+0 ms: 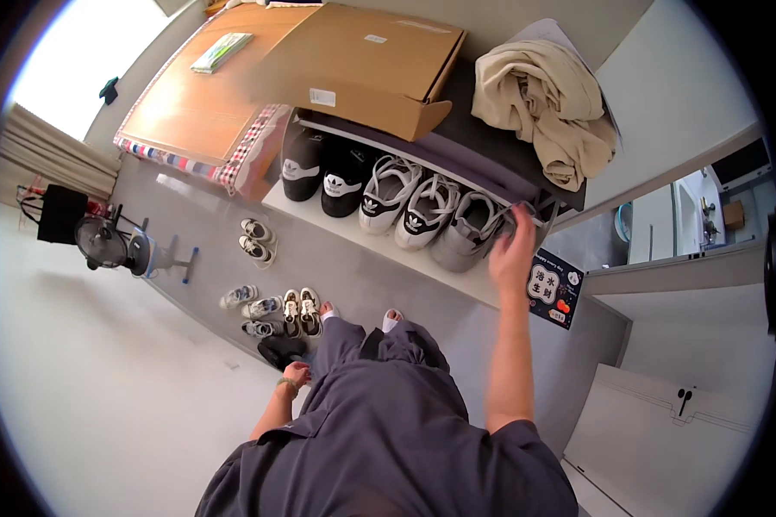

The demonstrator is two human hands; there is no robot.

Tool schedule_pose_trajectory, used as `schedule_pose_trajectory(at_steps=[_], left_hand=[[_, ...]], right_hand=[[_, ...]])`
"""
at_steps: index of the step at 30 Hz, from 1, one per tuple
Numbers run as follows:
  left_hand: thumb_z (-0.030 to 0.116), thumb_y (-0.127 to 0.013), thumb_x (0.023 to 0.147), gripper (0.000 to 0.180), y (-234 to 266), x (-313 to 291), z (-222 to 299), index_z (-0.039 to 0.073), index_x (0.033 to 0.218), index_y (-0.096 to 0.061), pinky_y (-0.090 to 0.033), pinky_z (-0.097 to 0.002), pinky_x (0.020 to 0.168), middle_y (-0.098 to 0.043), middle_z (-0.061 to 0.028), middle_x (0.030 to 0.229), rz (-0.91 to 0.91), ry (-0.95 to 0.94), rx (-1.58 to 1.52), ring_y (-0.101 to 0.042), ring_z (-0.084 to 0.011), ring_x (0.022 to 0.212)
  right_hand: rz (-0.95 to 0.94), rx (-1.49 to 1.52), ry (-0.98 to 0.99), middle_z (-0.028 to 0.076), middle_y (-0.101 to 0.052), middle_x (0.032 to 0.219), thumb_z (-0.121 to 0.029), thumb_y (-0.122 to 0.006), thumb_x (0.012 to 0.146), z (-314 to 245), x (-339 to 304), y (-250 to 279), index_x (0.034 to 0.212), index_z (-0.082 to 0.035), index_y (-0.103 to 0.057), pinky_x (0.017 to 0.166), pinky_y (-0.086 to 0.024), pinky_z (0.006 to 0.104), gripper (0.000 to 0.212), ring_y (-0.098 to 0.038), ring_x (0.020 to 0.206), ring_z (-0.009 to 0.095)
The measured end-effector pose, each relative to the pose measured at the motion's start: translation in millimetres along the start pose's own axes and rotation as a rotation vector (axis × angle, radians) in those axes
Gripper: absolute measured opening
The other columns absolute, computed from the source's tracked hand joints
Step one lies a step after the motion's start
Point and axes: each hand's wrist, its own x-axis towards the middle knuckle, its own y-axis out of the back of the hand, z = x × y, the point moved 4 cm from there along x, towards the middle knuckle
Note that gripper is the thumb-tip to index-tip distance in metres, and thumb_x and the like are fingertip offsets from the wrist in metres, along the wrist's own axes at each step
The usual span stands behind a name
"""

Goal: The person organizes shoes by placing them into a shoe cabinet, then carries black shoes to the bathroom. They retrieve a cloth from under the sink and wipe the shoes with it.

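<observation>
My right hand (512, 250) reaches up to the end of a row of shoes on a white rack shelf (353, 226). Its fingers are bent against the side of a grey sneaker (461, 243), near the laces. Beside that shoe stand a pair of white sneakers (378, 207) with black heel tabs and a pair of black sneakers (343, 185) with white heel tabs. Low at my side hangs my left hand (297, 375), fingers curled, a band on the wrist. What it may hold is hidden. A black object (281, 351) lies just beyond it, its kind unclear.
On the rack's dark top rest a cardboard box (371, 65) and crumpled beige cloth (539, 95). Several shoes (300, 312) stand on the floor by my feet. A fan (103, 241) is at the left, a dark mat (554, 289) at the right, and a covered table (194, 112) behind.
</observation>
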Motion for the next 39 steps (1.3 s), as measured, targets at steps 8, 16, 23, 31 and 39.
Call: schedule_pose_trajectory(at_steps=[8, 16, 23, 31, 39], left_hand=[[0.01, -0.055, 0.09, 0.027, 7, -18, -31, 0.004, 0.114, -0.068, -0.056, -0.0346, 0.064, -0.073, -0.0104, 0.095, -0.01, 0.075, 0.099, -0.072, -0.0217, 0.077], [0.015, -0.055, 0.09, 0.025, 2, -5, -70, 0.001, 0.107, -0.069, -0.056, -0.0349, 0.067, -0.07, -0.011, 0.087, 0.044, 0.094, -0.065, -0.068, -0.0203, 0.075], [0.012, -0.055, 0.086, 0.031, -3, -12, -74, 0.0, 0.11, -0.071, -0.056, -0.0343, 0.071, -0.072, -0.0104, 0.087, 0.073, 0.096, -0.07, -0.069, -0.0206, 0.079], [0.02, -0.063, 0.083, 0.032, 12, -19, -71, 0.002, 0.108, -0.073, -0.055, -0.0372, 0.083, -0.074, -0.0169, 0.097, 0.074, 0.169, -0.037, -0.07, -0.0271, 0.089], [0.017, -0.058, 0.086, 0.029, 60, 24, -146, 0.003, 0.107, -0.072, -0.055, -0.037, 0.084, -0.073, -0.0163, 0.099, 0.068, 0.31, -0.34, -0.07, -0.0274, 0.092]], right_hand=[[-0.134, -0.613, -0.036, 0.017, -0.061, 0.121, -0.001, -0.063, 0.081, 43, 32, -13, 0.122, -0.007, -0.06, 0.098, -0.045, 0.0461, 0.042, -0.055, 0.115, 0.04], [-0.229, -0.43, -0.141, 0.019, -0.067, 0.096, -0.01, -0.069, 0.087, 33, 17, 4, 0.097, -0.001, -0.066, 0.082, -0.051, 0.0452, 0.015, -0.064, 0.092, 0.039], [0.082, -0.003, -0.13, 0.014, -0.07, 0.105, -0.013, -0.063, 0.097, -64, -40, 11, 0.119, -0.001, -0.064, 0.082, -0.054, 0.0348, 0.025, -0.067, 0.09, 0.024], [-1.16, 0.089, 0.258, 0.017, -0.067, 0.113, -0.016, -0.064, 0.094, -198, -129, -179, 0.132, 0.001, -0.055, 0.09, -0.052, 0.0416, 0.042, -0.067, 0.102, 0.033], [-1.575, -0.158, 0.359, 0.02, -0.063, 0.12, -0.02, -0.069, 0.09, -303, -158, -317, 0.136, -0.002, -0.052, 0.096, -0.049, 0.0443, 0.052, -0.06, 0.113, 0.038]])
